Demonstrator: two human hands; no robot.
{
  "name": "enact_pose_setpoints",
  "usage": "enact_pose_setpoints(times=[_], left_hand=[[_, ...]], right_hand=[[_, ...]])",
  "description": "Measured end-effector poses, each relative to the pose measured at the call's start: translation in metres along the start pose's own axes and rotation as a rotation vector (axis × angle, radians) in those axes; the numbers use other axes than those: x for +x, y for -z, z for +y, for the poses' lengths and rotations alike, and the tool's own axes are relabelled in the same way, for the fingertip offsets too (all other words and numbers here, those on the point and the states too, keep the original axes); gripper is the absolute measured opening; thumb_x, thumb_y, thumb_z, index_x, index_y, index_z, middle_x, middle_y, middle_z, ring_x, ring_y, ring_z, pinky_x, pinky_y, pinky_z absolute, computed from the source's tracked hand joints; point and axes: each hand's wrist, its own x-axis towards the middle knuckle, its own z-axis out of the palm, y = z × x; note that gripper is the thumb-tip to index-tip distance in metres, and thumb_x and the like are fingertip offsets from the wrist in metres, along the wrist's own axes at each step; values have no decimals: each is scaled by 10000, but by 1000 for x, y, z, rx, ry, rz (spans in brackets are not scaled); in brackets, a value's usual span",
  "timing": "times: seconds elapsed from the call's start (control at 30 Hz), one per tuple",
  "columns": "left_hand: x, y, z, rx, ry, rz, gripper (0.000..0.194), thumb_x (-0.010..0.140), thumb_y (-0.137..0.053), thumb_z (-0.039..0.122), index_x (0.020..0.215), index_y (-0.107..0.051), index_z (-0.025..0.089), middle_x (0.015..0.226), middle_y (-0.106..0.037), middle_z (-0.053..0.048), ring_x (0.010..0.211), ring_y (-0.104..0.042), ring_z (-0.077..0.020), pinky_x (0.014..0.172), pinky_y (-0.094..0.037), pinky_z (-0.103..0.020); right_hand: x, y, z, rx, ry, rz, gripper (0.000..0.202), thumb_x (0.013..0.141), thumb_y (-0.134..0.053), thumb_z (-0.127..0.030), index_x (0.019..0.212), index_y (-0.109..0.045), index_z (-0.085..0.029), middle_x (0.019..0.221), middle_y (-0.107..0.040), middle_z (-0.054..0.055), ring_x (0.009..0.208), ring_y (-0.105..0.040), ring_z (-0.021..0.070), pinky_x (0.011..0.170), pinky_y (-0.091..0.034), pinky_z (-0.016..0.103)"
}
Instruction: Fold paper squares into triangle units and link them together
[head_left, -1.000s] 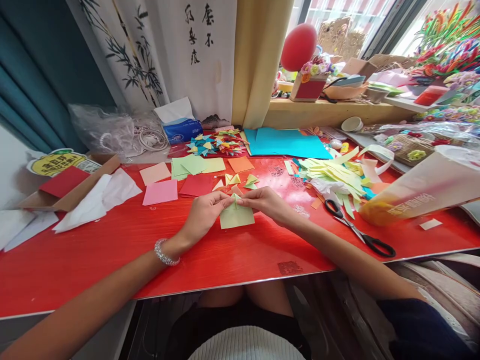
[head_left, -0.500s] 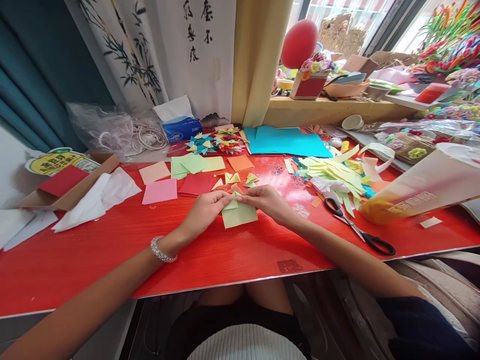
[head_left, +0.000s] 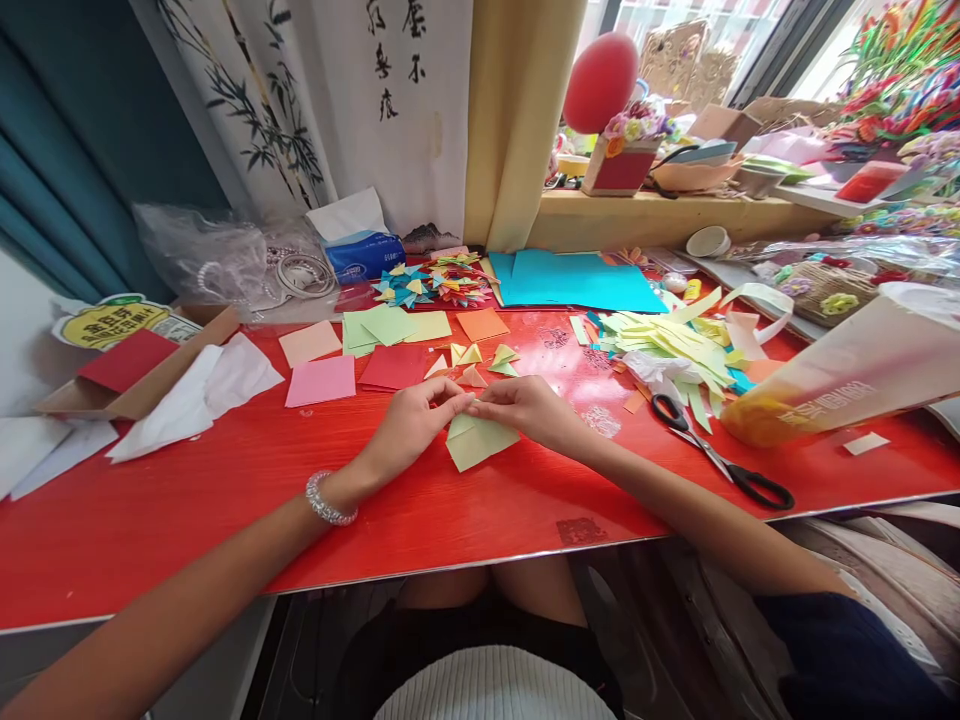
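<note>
A light green paper square (head_left: 480, 442) with creases lies tilted at the middle of the red table (head_left: 450, 530). My left hand (head_left: 416, 420) pinches its top edge, and my right hand (head_left: 525, 408) pinches the same edge just beside it, the fingertips nearly touching. The fingers cover the paper's top corner. Small folded yellow pieces (head_left: 466, 355), a folded green and yellow piece (head_left: 504, 358) and a red paper stack (head_left: 392, 368) lie just beyond the hands.
Black-handled scissors (head_left: 720, 455) and a tilted plastic cup (head_left: 840, 370) are at the right, by yellow-green paper strips (head_left: 667, 345). Blue sheets (head_left: 574, 283) lie at the back. Pink squares (head_left: 321, 381) and a cardboard box (head_left: 142, 370) are at the left.
The green paper has turned and its lower edge has dropped slightly toward me. Both hands have shifted slightly, and their fingertips now meet above the paper.
</note>
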Motion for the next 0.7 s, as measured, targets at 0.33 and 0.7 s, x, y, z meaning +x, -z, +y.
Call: enact_pose_setpoints(times=[0.33, 0.7], left_hand=[[1, 3, 3, -3, -20, 45, 250, 828, -562, 403, 755, -611, 169, 729, -572, 5, 704, -488, -125, 658, -380, -243], [7, 10, 8, -532, 70, 382, 207, 756, -665, 314, 810, -576, 134, 671, -577, 18, 574, -598, -90, 517, -458, -191]], right_hand=[[-1, 9, -1, 0, 68, -159, 380, 862, -517, -461, 720, -587, -115, 639, -457, -11, 603, -379, 84, 519, -285, 228], [5, -2, 3, 623, -77, -82, 302, 761, -679, -403, 867, -621, -125, 831, -669, 61, 743, -663, 140, 735, -538, 289]])
